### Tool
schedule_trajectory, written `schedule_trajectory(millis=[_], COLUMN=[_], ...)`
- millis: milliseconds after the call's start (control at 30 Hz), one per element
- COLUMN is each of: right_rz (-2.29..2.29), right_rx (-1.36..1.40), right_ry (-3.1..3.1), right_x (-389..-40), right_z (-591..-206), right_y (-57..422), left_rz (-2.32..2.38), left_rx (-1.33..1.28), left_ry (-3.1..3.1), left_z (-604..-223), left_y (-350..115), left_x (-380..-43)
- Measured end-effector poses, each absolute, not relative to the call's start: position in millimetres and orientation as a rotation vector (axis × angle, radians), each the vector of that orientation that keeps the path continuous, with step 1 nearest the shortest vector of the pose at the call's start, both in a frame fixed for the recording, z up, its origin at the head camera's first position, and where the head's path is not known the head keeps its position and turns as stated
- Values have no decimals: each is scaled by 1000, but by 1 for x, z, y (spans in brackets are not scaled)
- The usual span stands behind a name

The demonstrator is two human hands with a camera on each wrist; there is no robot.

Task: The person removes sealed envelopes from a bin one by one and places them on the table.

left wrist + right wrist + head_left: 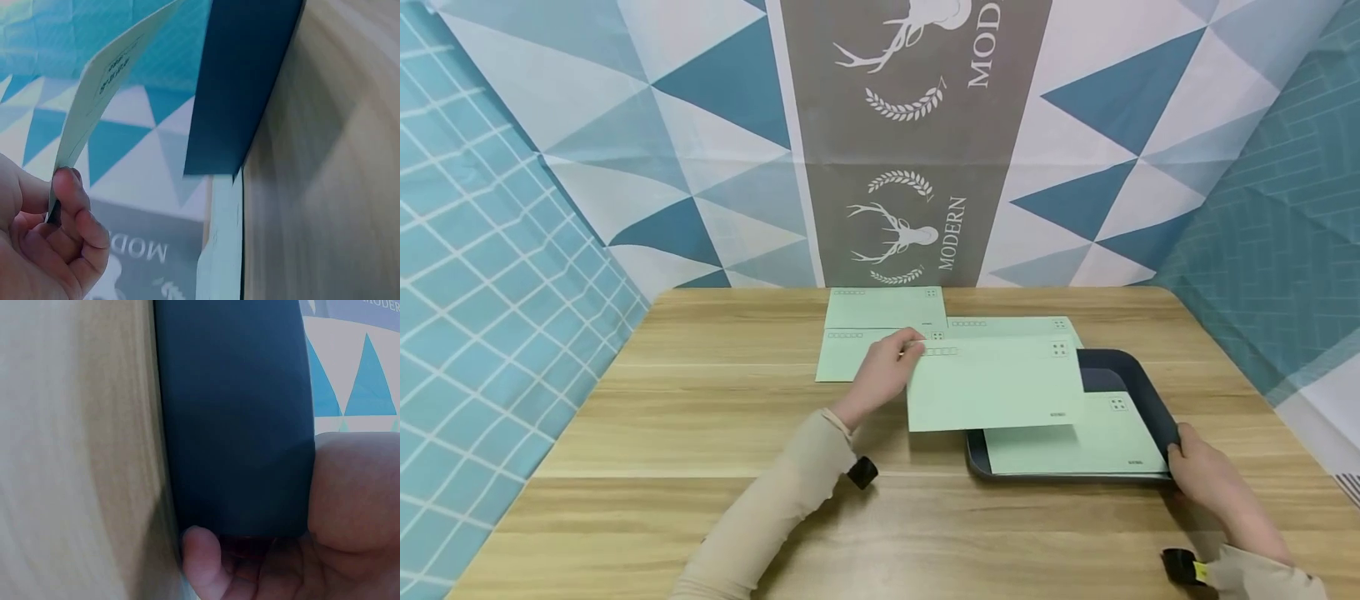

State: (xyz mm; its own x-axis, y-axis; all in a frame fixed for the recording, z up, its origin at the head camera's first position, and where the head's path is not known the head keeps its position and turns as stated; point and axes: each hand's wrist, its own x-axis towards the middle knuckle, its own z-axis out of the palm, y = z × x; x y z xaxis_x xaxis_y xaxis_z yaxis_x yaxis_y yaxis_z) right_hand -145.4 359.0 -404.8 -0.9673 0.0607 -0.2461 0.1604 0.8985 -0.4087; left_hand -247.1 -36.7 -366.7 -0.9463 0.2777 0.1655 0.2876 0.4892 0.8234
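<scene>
My left hand pinches a pale green envelope by its left edge, thumb against fingers. The held envelope is raised above the table and overlaps the left part of a dark tray in the head view. Inside that tray lies another green envelope, partly hidden under the held one. At the tray's right front corner, my right hand grips the rim. The right wrist view shows fingers curled at the end of the tray's dark outer wall.
Behind the left hand, more green envelopes lie flat on the wooden table: a rear one, one in front of it, and one to the right, partly covered. A patterned wall covering rises behind the table.
</scene>
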Motion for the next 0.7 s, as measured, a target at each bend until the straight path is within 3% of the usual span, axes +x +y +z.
schedule_trajectory(millis=[233, 700], right_rz=[-634, -640], right_rx=[179, 165], right_ry=[2837, 2841], right_x=[-147, -147], right_z=[-407, -407], right_y=[360, 360], left_rz=[-1525, -1592], left_rx=[-445, -555], left_ry=[-2698, -2895], left_z=[-369, -369], left_y=[-72, -153], left_x=[-247, -253])
